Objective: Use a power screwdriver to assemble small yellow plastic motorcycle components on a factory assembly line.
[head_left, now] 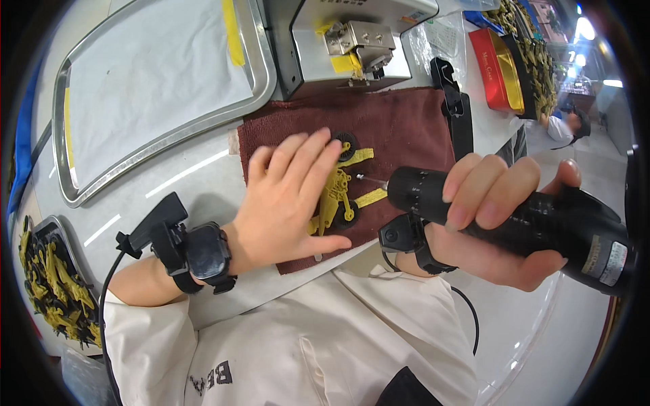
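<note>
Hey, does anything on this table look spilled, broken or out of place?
Nothing stands out. The yellow toy lies on the maroon cloth, partly hidden by the left hand, so I can't rule out damage there. The right hand grips the black screwdriver. I see no spill.

Assembly workshop around me, shown by the grey bench machine (352,51), black power screwdriver (525,223) and heaped yellow-and-black parts (57,291).

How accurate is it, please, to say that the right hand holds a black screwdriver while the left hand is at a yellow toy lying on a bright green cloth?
The cloth is dark reddish-brown, not green, as the head view shows; the right hand does hold a black screwdriver, and the left hand is at a yellow toy.
</note>
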Demonstrator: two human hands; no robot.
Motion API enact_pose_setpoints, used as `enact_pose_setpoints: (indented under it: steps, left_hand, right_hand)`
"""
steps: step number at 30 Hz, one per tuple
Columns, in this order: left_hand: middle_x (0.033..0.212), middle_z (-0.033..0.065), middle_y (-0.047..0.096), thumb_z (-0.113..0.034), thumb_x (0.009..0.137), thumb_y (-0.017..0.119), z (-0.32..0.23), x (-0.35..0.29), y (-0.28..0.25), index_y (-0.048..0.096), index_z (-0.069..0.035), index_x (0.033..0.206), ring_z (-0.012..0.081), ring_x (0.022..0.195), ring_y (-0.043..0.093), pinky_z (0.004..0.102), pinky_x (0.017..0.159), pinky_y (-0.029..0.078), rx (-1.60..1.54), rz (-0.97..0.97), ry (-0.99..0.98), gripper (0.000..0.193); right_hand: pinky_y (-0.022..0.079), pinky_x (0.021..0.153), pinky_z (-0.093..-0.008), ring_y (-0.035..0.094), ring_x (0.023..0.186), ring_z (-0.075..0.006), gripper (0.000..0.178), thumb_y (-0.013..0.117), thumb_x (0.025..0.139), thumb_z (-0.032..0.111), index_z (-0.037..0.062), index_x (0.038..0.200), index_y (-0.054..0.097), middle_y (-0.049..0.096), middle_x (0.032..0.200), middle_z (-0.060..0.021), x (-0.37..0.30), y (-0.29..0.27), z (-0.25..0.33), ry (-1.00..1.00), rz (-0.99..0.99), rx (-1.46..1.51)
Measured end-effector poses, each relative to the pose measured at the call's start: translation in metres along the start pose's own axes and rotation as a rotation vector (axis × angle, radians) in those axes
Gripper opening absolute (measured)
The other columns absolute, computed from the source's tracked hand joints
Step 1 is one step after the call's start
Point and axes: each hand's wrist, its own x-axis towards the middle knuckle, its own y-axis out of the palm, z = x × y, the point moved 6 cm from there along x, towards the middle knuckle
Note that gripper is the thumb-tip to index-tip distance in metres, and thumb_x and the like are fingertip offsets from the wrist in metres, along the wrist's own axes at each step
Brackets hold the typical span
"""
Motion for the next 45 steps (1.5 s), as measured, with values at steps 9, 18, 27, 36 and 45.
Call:
enact_pose_setpoints:
  steps: [9,18,27,36,45]
  left_hand:
    - [0.137,0.0199,0.034,-0.061,0.052,0.074,0.018,0.000,0.005,0.038,0.005,0.129,0.0319,0.128,0.031,0.0494,0.104,0.020,0.095,0.030,-0.068,0.107]
    - [0.138,0.0201,0.032,-0.062,0.051,0.074,0.019,0.002,0.005,0.037,0.004,0.130,0.0312,0.128,0.030,0.0488,0.105,0.019,0.104,0.041,-0.088,0.109]
    - [0.141,0.0128,0.033,-0.059,0.059,0.070,0.014,0.004,0.010,0.036,-0.006,0.134,0.0318,0.129,0.032,0.0532,0.105,0.017,0.078,0.091,0.069,0.098]
    - [0.137,0.0132,0.038,-0.058,0.057,0.071,0.013,0.003,0.008,0.038,-0.006,0.133,0.0334,0.126,0.035,0.0534,0.104,0.019,0.042,0.051,0.064,0.098]
    - [0.130,0.0161,0.041,-0.055,0.051,0.077,0.013,0.001,0.002,0.038,-0.004,0.131,0.0338,0.122,0.039,0.0530,0.102,0.022,-0.032,-0.003,0.055,0.102]
  right_hand:
    - [0.039,0.042,-0.0324,0.044,0.041,-0.0174,0.069,0.044,0.085,0.056,0.0033,0.127,0.030,0.047,0.064,-0.0074,-0.029,-0.006,-0.018,0.043,-0.046,-0.056]
    - [0.044,0.047,-0.0335,0.049,0.044,-0.0191,0.069,0.048,0.087,0.051,0.0042,0.130,0.021,0.052,0.070,-0.0099,-0.036,-0.005,-0.035,0.164,0.105,-0.109]
    - [0.046,0.074,-0.0452,0.056,0.079,-0.0293,0.070,0.073,0.073,0.001,0.0081,0.127,0.029,0.056,0.093,-0.0200,-0.041,0.002,-0.034,0.318,0.366,0.164]
    - [0.040,0.054,-0.0322,0.045,0.049,-0.0158,0.060,0.045,0.085,0.052,0.0042,0.121,0.043,0.044,0.062,-0.0029,0.052,-0.009,-0.029,-0.028,0.099,-0.104]
    - [0.041,0.052,-0.0360,0.045,0.045,-0.0192,0.048,0.043,0.088,0.042,0.0046,0.118,0.039,0.050,0.065,-0.0068,0.046,-0.002,-0.047,0.102,0.075,-0.106]
